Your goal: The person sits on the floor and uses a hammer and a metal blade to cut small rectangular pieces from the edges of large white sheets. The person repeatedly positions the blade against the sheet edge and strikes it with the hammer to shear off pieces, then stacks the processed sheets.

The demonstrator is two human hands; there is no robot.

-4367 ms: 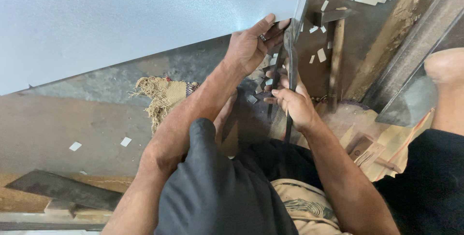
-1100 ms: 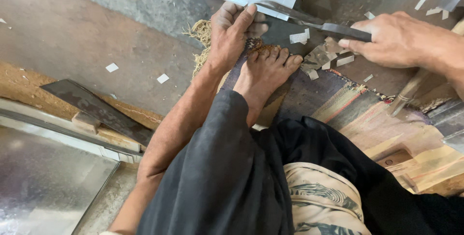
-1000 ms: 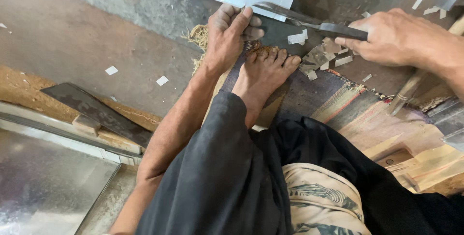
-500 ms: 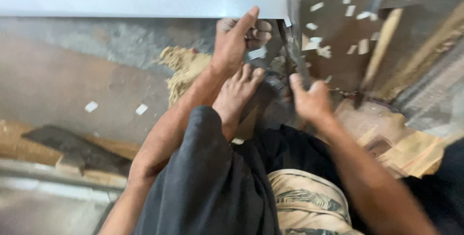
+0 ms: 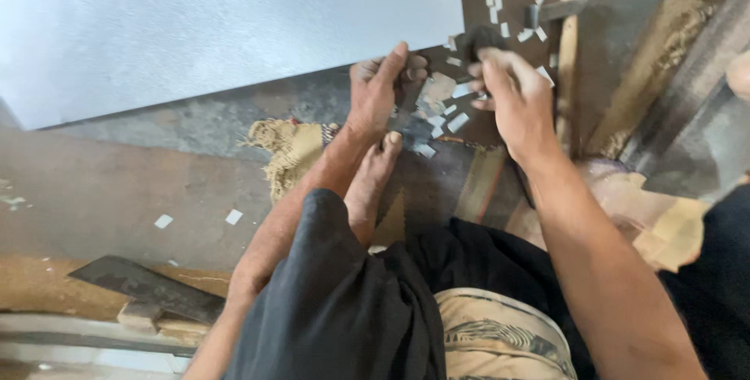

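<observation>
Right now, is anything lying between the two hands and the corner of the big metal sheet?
Nothing visible blocks them. The left hand is already at the lower corner of the metal sheet, and the right hand is close beside it. Only small pale offcuts lie between the hands, above the bare foot.

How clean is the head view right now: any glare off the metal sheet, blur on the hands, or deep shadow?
Head view: the metal sheet looks pale and washed out, with soft glare but no hard hotspot. The right hand is smeared by motion at the fingers, and the dark tool it grips is indistinct. The left hand is sharper. The dark trousers lose detail in shadow.
</observation>
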